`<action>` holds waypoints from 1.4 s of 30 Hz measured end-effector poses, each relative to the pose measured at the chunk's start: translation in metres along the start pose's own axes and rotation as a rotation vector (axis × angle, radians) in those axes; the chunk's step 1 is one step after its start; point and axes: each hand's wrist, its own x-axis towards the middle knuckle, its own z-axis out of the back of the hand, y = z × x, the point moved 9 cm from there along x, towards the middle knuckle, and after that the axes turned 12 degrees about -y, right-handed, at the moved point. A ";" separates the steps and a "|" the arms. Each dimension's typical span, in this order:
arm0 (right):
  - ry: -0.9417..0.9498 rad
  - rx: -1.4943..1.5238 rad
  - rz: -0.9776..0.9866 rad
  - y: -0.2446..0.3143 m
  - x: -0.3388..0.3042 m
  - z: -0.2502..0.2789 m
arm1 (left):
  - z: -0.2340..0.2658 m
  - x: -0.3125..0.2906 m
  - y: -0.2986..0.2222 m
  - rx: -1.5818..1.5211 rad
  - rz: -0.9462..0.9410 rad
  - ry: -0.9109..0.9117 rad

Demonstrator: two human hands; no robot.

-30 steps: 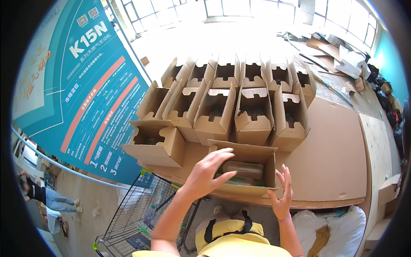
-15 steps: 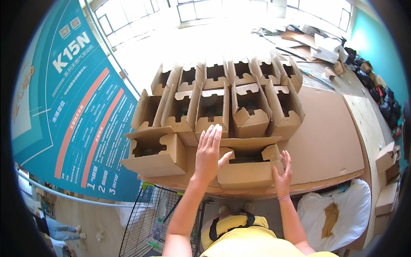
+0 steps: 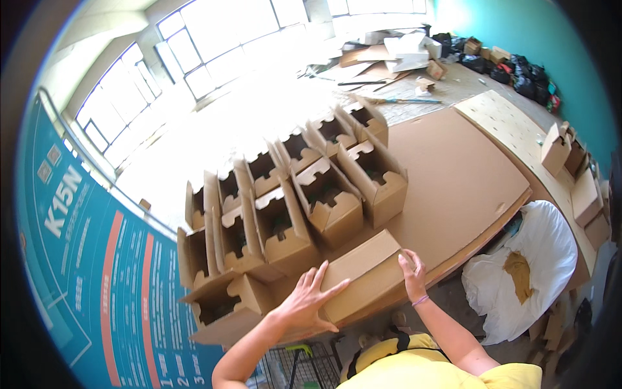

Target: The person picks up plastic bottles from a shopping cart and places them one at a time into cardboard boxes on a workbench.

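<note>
A long brown cardboard box (image 3: 364, 272) lies in front of me near the table's front edge, its top lid closed. My left hand (image 3: 310, 296) rests at the box's left end, fingers spread over the top and thumb toward the front side. At the right end, my right hand (image 3: 413, 271) grips the corner with bent fingers; part of the fingertips is hidden. To the left stands an open-topped carton (image 3: 249, 295) with its flaps up. Behind are two rows of open cartons (image 3: 285, 249), several with dark contents that I cannot make out.
A flat cardboard sheet (image 3: 453, 168) covers the table. Below its right edge is a white sack (image 3: 486, 292) with a brown patch. A wire cart (image 3: 298, 369) stands under the front edge. At left rises a blue-green banner (image 3: 84, 279); at right are stacked cartons (image 3: 586, 198).
The front box's lid has gone from open to closed. My left hand has come down onto its left end. The view has turned right, shifting the cartons left.
</note>
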 end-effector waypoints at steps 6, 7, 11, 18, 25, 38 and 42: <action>0.042 0.130 -0.102 -0.015 0.002 -0.007 | -0.004 -0.002 0.004 -0.019 0.039 -0.130; 0.037 0.120 -0.097 -0.016 0.007 -0.004 | -0.008 -0.001 0.002 -0.028 0.049 -0.145; 0.046 0.091 -0.057 -0.008 0.033 0.011 | -0.021 0.012 -0.016 -0.031 0.087 -0.234; 0.002 0.143 0.003 -0.015 0.119 0.062 | -0.044 0.079 -0.085 -0.018 0.169 -0.419; 0.029 0.328 -0.036 -0.065 0.300 0.087 | -0.074 0.235 -0.154 0.097 0.406 -0.636; 0.403 0.391 -0.325 -0.068 0.308 0.204 | -0.091 0.522 -0.013 0.449 0.870 -0.853; 0.109 0.228 -0.472 -0.116 0.286 0.342 | -0.087 0.562 0.044 0.490 1.030 -0.766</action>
